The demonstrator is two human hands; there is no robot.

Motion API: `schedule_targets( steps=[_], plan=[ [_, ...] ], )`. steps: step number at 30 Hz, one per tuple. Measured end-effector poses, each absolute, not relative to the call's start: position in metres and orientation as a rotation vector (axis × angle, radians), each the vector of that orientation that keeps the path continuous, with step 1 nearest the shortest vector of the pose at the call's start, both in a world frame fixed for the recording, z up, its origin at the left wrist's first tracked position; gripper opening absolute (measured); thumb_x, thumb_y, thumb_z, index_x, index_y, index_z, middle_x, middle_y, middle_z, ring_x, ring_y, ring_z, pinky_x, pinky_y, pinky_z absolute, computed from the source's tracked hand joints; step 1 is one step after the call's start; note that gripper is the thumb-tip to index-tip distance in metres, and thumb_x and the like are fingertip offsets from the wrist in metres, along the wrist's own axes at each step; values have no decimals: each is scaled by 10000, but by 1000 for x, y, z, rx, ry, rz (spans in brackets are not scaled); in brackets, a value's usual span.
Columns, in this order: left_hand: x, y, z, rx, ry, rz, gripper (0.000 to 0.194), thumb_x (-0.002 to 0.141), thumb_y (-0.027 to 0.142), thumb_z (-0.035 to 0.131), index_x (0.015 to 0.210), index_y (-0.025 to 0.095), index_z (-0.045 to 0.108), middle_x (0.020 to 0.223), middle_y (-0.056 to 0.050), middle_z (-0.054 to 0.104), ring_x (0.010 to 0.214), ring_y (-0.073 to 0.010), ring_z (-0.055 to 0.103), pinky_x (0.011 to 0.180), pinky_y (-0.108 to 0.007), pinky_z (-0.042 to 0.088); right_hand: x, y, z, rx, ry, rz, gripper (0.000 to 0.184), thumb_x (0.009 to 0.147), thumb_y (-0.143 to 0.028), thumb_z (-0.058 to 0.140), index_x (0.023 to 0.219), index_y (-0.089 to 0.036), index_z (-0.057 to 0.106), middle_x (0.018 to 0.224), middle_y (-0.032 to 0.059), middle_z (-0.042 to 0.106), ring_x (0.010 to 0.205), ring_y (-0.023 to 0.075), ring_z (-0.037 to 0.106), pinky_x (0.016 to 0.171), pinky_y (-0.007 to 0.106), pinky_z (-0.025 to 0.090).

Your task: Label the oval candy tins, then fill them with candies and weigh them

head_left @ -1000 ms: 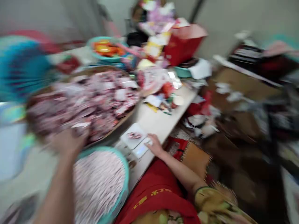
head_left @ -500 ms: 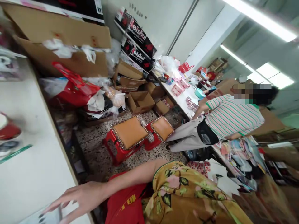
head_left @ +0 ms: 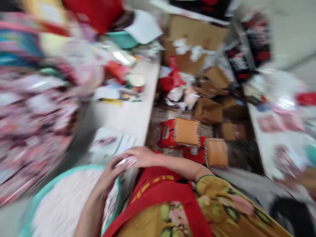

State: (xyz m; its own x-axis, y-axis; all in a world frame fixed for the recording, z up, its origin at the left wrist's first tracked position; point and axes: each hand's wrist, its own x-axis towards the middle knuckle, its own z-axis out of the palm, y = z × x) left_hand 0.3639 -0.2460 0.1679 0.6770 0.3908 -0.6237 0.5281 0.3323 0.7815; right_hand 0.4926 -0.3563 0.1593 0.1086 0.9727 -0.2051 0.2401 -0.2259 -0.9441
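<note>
My left hand (head_left: 114, 171) comes up from the lower left, its fingers closed on a small pinkish, shiny packet (head_left: 126, 162). From the other side my right hand (head_left: 141, 156) meets it, fingers bent around the same packet. Motion blur hides the packet's details. Just beyond the hands sits a flat white device (head_left: 112, 143) that looks like a small scale, with a similar packet (head_left: 105, 141) on top. Below my left hand stands a teal basin (head_left: 86, 168), filled with whitish small pieces (head_left: 66, 200).
A large heap of pinkish packets (head_left: 37, 131) is at the left. Assorted goods crowd the far end of the white table (head_left: 138, 118). Red stools with orange seats (head_left: 187, 131) and cardboard boxes (head_left: 208, 110) stand on the floor; another table (head_left: 261, 144) is at the right.
The view has swung left, bringing the basin and packet heap into sight. My right hand has left the white device's panel and now meets my left hand at a small packet.
</note>
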Motion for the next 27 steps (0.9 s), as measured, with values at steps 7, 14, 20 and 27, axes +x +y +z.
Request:
schedule_targets(
  steps=[7,14,20,27],
  plan=[
    [302,-241,150,1525,876,545,563,693,317,792,1220,209,624,1223,-113,636,1154,-288,606,1055,-475,480,474,-316,133,-1294,-600,1492,736,651,-639,826,1264,-274,644,1325,81,658,1118,250,683,944,446,578],
    [228,-256,148,2113,765,554,605,899,517,661,1427,259,515,1450,-152,531,1372,-292,489,1167,-465,395,449,-301,124,-1279,-330,1864,542,637,-507,892,1046,-211,697,972,58,780,828,217,744,754,378,636],
    [157,-226,124,2239,1459,296,706,921,650,566,1484,232,487,1540,-155,484,1491,-376,330,1221,-557,216,456,-293,118,-1290,-246,1726,513,603,-399,893,1049,-238,698,1036,46,779,893,229,748,744,403,646],
    [165,-228,96,2362,1583,102,570,942,610,530,1358,226,593,1491,-172,513,1356,-400,422,1090,-536,337,507,-308,105,-1364,-288,1455,442,662,-434,831,1041,-269,674,1098,11,758,1026,231,726,920,528,603]
  ],
)
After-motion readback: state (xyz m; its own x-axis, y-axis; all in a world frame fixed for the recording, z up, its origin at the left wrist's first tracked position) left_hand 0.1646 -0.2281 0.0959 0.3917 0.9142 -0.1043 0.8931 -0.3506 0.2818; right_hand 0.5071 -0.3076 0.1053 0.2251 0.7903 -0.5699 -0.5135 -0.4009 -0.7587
